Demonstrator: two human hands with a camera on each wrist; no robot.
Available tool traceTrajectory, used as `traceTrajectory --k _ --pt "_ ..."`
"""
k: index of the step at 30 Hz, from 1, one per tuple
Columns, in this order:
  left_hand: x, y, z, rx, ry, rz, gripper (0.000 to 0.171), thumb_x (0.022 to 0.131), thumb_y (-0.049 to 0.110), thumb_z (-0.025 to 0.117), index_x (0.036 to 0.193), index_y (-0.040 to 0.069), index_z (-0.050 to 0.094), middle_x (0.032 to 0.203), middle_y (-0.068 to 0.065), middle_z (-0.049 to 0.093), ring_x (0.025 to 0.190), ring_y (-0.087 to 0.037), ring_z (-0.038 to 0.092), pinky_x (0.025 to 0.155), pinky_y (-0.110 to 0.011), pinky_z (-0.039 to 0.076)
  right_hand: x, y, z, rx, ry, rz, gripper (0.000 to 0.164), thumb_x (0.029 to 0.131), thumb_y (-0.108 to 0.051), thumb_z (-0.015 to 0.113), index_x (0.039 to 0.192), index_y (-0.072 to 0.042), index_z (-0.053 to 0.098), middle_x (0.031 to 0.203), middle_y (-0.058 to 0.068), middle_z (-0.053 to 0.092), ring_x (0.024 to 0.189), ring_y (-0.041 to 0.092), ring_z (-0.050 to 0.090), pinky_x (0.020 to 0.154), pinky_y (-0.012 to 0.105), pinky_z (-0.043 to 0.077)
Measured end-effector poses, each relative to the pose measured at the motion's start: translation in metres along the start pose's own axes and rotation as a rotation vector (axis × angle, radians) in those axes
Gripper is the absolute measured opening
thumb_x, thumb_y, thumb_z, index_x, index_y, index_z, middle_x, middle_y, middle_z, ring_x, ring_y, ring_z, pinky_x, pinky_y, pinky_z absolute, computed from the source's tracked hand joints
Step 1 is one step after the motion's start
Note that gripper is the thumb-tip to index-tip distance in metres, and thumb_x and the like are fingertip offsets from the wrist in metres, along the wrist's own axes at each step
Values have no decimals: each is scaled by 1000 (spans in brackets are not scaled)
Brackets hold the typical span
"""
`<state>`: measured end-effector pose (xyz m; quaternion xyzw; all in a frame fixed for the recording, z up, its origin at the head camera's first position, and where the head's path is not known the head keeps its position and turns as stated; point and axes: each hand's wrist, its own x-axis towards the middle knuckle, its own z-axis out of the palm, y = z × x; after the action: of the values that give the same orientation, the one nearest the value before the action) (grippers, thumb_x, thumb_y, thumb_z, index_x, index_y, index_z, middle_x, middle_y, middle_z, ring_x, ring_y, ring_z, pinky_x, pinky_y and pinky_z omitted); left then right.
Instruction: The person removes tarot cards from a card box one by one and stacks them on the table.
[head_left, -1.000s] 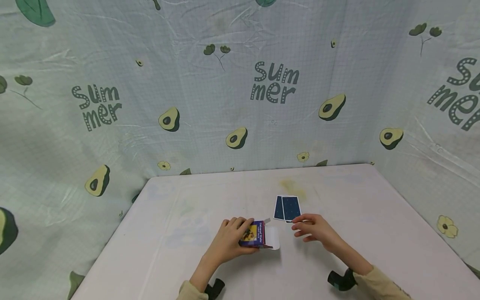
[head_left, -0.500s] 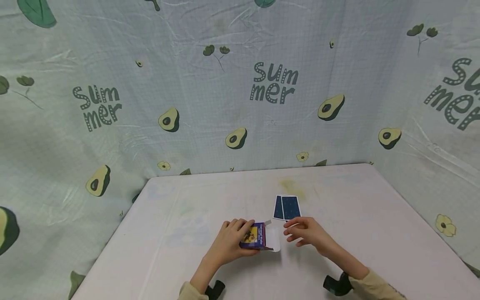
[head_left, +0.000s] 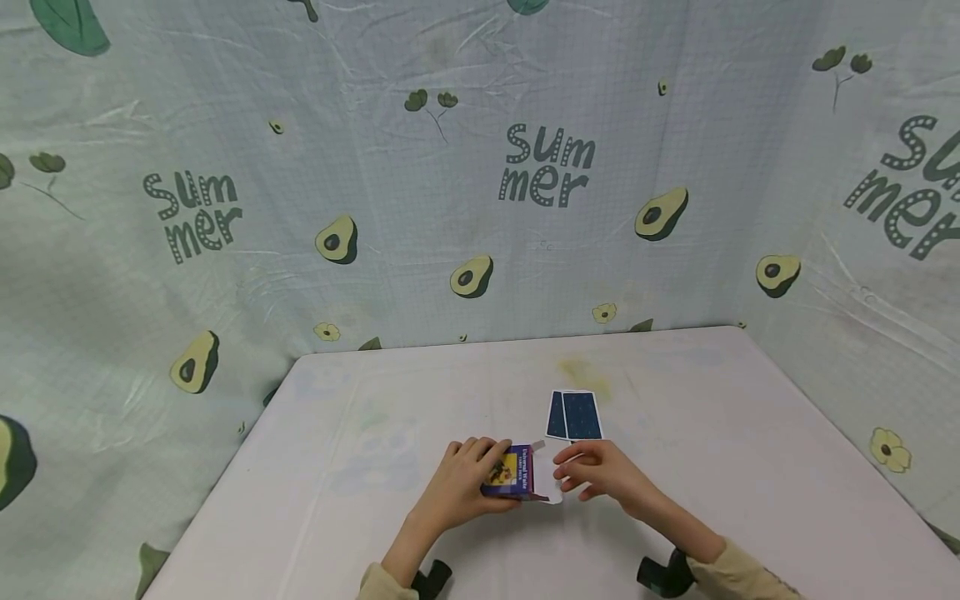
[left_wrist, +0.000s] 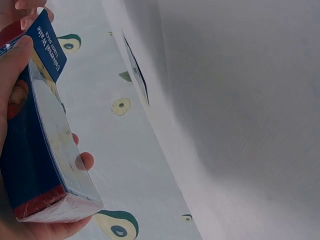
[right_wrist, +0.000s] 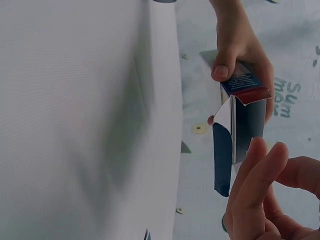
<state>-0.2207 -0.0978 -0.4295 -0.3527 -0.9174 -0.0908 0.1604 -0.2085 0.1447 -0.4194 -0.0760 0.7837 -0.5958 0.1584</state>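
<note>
Currently: tarot box (head_left: 519, 472) in left hand (head_left: 465, 482), flap (right_wrist: 222, 159) near right fingers (right_wrist: 257, 192).

Box (head_left: 517, 472) in all views, head's farthest.

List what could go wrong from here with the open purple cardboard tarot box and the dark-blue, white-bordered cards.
Tipping the box, gripped by the left hand, might spill anything inside, since it is open at one end. The right hand, close to the blue cardboard flap, could crease it. The overlapping cards lie just beyond that hand and might get nudged.
</note>
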Motion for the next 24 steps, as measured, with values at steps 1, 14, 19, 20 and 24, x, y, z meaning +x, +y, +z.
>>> traceTrajectory --k 1,14,19,20,24 --pt "0 0 0 0 0 1 76 67 59 67 128 19 47 108 2 56 96 -13 51 80 -34 39 0 0 1 1 -5 -3 38 86 -25 58 108 6 57 92 13 68 75 15 65 62 29 51" --pt "3 3 -2 -15 1 13 76 67 58 68 128 18 48 108 3 56 96 -13 51 81 -33 39 4 4 9 19 -23 8 35 88 -21 56 108 8 56 89 12 69 71 13 63 60 28 51" --pt "3 4 -2 -22 -1 13 76 67 58 68 128 17 48 108 3 56 96 -13 51 81 -34 39 6 6 13 6 -10 10 34 87 -23 58 105 6 58 84 11 69 68 12 62 58 28 51" --pt "3 4 -2 -23 0 13 76 67 58 68 128 17 48 107 3 56 96 -13 51 81 -34 39 7 6 13 4 -6 11 34 87 -23 58 105 6 58 84 11 69 67 12 62 58 28 52" --pt "4 5 -1 -24 5 18 75 66 58 68 127 18 48 107 3 56 96 -13 51 81 -33 39 8 8 15 -6 5 21 34 86 -26 60 102 5 60 80 8 69 65 12 62 57 28 51"
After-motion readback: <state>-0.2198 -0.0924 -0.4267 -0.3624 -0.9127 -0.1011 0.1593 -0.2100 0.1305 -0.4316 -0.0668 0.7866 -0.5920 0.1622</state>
